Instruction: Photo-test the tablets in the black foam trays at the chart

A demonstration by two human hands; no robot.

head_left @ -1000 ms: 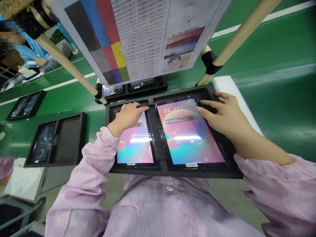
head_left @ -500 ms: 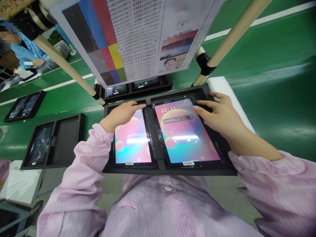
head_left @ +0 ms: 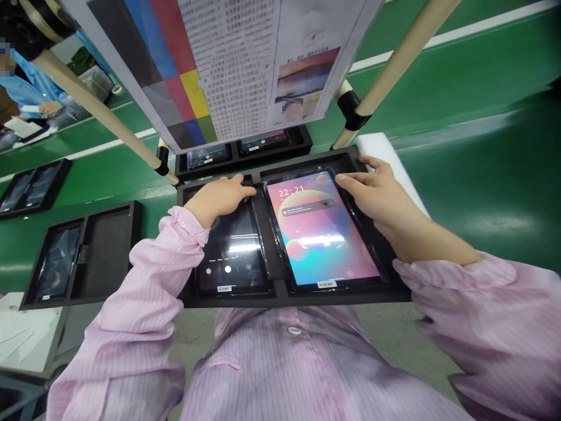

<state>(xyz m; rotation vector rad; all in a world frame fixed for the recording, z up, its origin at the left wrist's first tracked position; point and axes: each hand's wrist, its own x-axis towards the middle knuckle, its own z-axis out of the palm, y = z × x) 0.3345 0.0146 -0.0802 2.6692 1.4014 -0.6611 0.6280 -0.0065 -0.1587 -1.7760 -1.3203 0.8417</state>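
Electronics factory, tablet inspection line. Long green surface (head_left: 473, 175) with white stripe (head_left: 438, 40). Identical black two-pocket trays (head_left: 109, 240) spaced along it, holding tablets (head_left: 319, 234), some lit. Colour-bar and fine-print test chart (head_left: 228, 64) hung overhead on tube frame (head_left: 394, 58). Pink striped smock (head_left: 298, 374) on wearer. Co-worker in blue smock (head_left: 24, 88) further along same line.

Left hand (head_left: 221, 196) covers the far end of the left black tablet with the dark screen (head_left: 230, 251), so fingertip contact isn't visible. Right hand (head_left: 377, 199) hides the far right corner of the black two-slot foam tray (head_left: 280, 295). Hanging printed colour-bar test chart (head_left: 228, 64): top cut off by the frame, fine print unreadable, portrait patch blurred. Far black tray (head_left: 304, 140) is partly hidden behind it. Small white stickers (head_left: 326, 284) are too small to read.
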